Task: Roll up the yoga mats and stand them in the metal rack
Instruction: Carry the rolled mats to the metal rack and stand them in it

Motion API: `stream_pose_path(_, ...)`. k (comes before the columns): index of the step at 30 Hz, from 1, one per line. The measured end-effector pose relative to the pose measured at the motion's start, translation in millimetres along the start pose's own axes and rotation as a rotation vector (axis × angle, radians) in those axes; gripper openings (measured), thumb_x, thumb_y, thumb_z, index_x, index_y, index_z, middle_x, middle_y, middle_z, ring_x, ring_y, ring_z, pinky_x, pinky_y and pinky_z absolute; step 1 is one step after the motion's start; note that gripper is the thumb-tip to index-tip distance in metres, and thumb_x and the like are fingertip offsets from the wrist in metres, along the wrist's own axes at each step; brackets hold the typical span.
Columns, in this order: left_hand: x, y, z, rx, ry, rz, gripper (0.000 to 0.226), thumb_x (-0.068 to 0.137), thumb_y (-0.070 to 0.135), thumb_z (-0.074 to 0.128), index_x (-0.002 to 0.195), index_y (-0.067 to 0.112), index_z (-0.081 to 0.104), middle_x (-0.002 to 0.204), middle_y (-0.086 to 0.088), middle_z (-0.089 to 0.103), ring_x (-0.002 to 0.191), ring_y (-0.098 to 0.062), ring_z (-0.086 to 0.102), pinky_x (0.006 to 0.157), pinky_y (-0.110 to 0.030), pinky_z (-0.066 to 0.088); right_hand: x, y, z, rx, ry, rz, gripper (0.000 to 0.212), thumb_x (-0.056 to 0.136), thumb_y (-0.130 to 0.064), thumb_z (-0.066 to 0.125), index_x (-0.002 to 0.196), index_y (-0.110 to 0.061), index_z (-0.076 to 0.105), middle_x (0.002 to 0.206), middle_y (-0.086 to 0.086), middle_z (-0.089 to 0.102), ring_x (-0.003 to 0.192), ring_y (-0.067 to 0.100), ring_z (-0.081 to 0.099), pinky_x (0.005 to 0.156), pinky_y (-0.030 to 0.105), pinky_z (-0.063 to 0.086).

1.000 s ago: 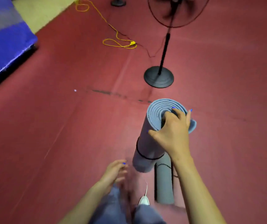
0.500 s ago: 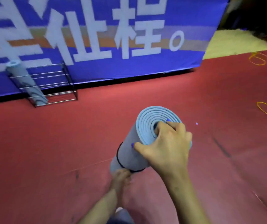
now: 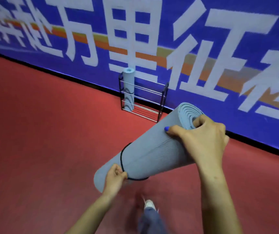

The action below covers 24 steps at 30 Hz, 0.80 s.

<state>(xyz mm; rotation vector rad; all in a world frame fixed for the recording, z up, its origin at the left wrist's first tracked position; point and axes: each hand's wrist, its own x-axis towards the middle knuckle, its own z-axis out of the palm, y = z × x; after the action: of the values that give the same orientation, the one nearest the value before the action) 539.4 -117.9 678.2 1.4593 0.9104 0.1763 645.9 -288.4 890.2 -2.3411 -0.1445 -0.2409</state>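
Note:
A rolled grey-blue yoga mat (image 3: pixel 152 152) is carried tilted in front of me, bound by a black elastic band (image 3: pixel 122 159). My right hand (image 3: pixel 201 141) grips its upper end, fingers hooked into the spiral core. My left hand (image 3: pixel 116 179) holds the lower end and pinches the band. Ahead, the metal rack (image 3: pixel 152 102) stands on the floor against the wall. A second rolled mat (image 3: pixel 128 88) stands upright in the rack's left side.
A blue banner wall (image 3: pixel 203 48) with large white characters runs behind the rack. Red floor (image 3: pixel 42 132) stretches between me and the rack. My shoe (image 3: pixel 149 204) and trouser leg show at the bottom.
The view swung from the fan side of the room toward the banner wall, and the rack is now closer and centred. The mat tilted over, and my left hand took hold of its lower end.

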Motion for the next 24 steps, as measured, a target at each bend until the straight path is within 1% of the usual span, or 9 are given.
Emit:
stream_pose_path(4,69,42,26,-0.029,0.04,-0.016,0.032,0.064,-0.013,0.06,0.063,0.009,0.037,0.045,0.009,0.038,0.046,-0.009,0.038,0.047,-0.017,0.038,107,-21,46,0.042,-0.104,-0.088,0.06,0.042,-0.058,0.08,0.058,-0.022,0.034,0.082,0.002,0.054,0.102,0.029,0.046,0.084,0.037,0.034)
stream_pose_path(8,137,89,58,-0.07,0.105,0.021,0.031,0.068,-0.009,0.064,0.069,0.01,0.04,0.061,0.001,0.039,0.06,-0.014,0.037,0.052,-0.016,0.033,193,-50,85,0.005,-0.153,-0.196,0.058,0.042,-0.061,0.078,0.06,-0.023,0.037,0.084,-0.002,0.054,0.103,0.024,0.043,0.08,0.033,0.028)
stream_pose_path(10,172,112,73,-0.062,0.12,0.058,0.036,0.061,0.008,0.075,0.079,0.012,0.044,0.074,-0.001,0.045,0.067,-0.015,0.043,0.056,-0.013,0.038,238,-61,101,-0.019,-0.161,-0.25,0.057,0.044,-0.059,0.078,0.061,-0.022,0.038,0.076,-0.007,0.049,0.102,0.021,0.041,0.081,0.032,0.026)
stream_pose_path(12,214,134,82,-0.016,0.13,0.104,0.066,0.043,0.037,0.073,0.101,0.019,0.046,0.092,0.004,0.046,0.08,-0.016,0.05,0.07,-0.018,0.045,288,-72,118,-0.044,-0.155,-0.281,0.056,0.046,-0.058,0.079,0.061,-0.023,0.038,0.075,-0.009,0.046,0.102,0.021,0.041,0.081,0.032,0.025)
stream_pose_path(14,265,158,87,-0.006,0.086,0.143,0.088,0.037,0.049,0.066,0.118,0.027,0.042,0.106,0.013,0.042,0.091,-0.011,0.054,0.079,-0.023,0.049,341,-84,140,-0.064,-0.149,-0.307,0.056,0.046,-0.057,0.079,0.061,-0.024,0.037,0.076,-0.006,0.049,0.101,0.024,0.042,0.08,0.032,0.025)
stream_pose_path(15,292,170,88,-0.004,0.034,0.156,0.089,0.038,0.051,0.068,0.12,0.03,0.042,0.11,0.015,0.042,0.094,-0.006,0.054,0.079,-0.018,0.048,366,-92,150,-0.076,-0.153,-0.32,0.056,0.046,-0.057,0.079,0.06,-0.024,0.036,0.074,-0.006,0.049,0.098,0.025,0.043,0.079,0.034,0.028)
stream_pose_path(18,372,215,87,0.002,-0.09,0.155,0.073,0.051,0.045,0.078,0.117,0.032,0.049,0.116,0.009,0.051,0.095,-0.002,0.052,0.074,-0.008,0.044,444,-124,182,-0.12,-0.167,-0.408,0.056,0.048,-0.055,0.079,0.057,-0.02,0.036,0.063,-0.008,0.041,0.086,0.026,0.043,0.076,0.037,0.034)
stream_pose_path(21,447,265,84,-0.073,-0.152,0.063,0.041,0.076,0.016,0.076,0.112,0.023,0.057,0.111,-0.001,0.06,0.088,-0.007,0.057,0.07,-0.013,0.045,518,-153,210,-0.212,-0.147,-0.503,0.054,0.05,-0.058,0.076,0.06,-0.014,0.047,0.06,-0.002,0.049,0.078,0.026,0.047,0.069,0.036,0.034)
stream_pose_path(24,517,307,76,-0.154,-0.093,-0.088,0.016,0.088,0.012,0.063,0.1,0.023,0.06,0.099,0.001,0.064,0.077,-0.012,0.058,0.069,-0.024,0.042,587,-182,225,-0.249,-0.108,-0.523,0.051,0.054,-0.055,0.078,0.066,-0.013,0.052,0.067,0.002,0.052,0.08,0.026,0.044,0.071,0.035,0.031)
